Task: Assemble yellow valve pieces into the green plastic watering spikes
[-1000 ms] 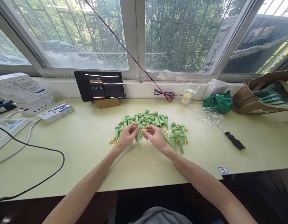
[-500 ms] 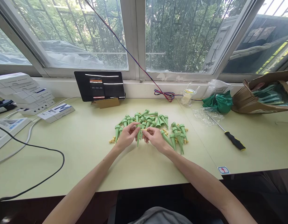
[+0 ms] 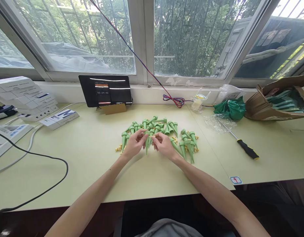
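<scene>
My left hand [image 3: 135, 144] is closed on a green plastic spike [image 3: 147, 146], a cone with a capped wide end, its tip pointing down. Between the thumb and fingertips of my right hand [image 3: 163, 144] is a small yellow peg [image 3: 152, 136], held against the upper part of the spike. Whether the peg sits inside the spike I cannot tell. Behind both hands spreads a pile of green spikes [image 3: 144, 123], several with yellow pieces among them. More green spikes [image 3: 188, 146] and yellow pegs [image 3: 196, 149] lie right of my right hand.
A tablet [image 3: 105, 90] showing a timer leans on a cardboard stand at the back. White boxes [image 3: 26, 95] and cables [image 3: 55, 159] occupy the left. To the right lie a screwdriver [image 3: 247, 149], a green bag [image 3: 230, 108] and an open cardboard box [image 3: 255, 107].
The yellow peg in my right hand has shifted slightly left, and less of it shows. The spike in my left hand has tilted a little.
</scene>
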Available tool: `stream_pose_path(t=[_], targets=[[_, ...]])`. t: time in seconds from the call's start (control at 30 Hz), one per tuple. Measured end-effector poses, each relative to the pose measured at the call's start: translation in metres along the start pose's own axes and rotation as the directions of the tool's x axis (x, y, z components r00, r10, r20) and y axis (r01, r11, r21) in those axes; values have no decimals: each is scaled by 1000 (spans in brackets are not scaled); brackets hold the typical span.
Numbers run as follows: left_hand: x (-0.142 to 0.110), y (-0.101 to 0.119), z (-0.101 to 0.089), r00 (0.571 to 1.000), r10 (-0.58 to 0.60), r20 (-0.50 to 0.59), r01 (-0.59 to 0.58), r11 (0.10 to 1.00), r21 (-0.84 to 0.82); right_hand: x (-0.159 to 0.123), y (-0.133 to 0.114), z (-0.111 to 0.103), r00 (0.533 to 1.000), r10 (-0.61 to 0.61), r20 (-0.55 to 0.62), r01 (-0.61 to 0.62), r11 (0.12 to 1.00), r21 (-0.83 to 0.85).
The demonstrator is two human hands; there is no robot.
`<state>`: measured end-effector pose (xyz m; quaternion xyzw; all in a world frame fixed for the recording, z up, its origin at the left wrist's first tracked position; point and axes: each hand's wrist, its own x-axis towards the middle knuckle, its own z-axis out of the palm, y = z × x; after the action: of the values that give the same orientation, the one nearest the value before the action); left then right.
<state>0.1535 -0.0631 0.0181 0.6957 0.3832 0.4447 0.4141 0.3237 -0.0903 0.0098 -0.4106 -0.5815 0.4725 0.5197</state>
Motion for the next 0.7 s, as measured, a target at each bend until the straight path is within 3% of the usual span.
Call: stream_pose_path(t=[0.33,0.7], targets=[[-2,-1,1,1000,15,0,-15,1000,16,-2,-4,-4,997,-73,-38,67,990,-128],[-3,0,2,1000,13,13,-13,999,33,-2,-1,-5,998,-65,-14,63,993,-98]])
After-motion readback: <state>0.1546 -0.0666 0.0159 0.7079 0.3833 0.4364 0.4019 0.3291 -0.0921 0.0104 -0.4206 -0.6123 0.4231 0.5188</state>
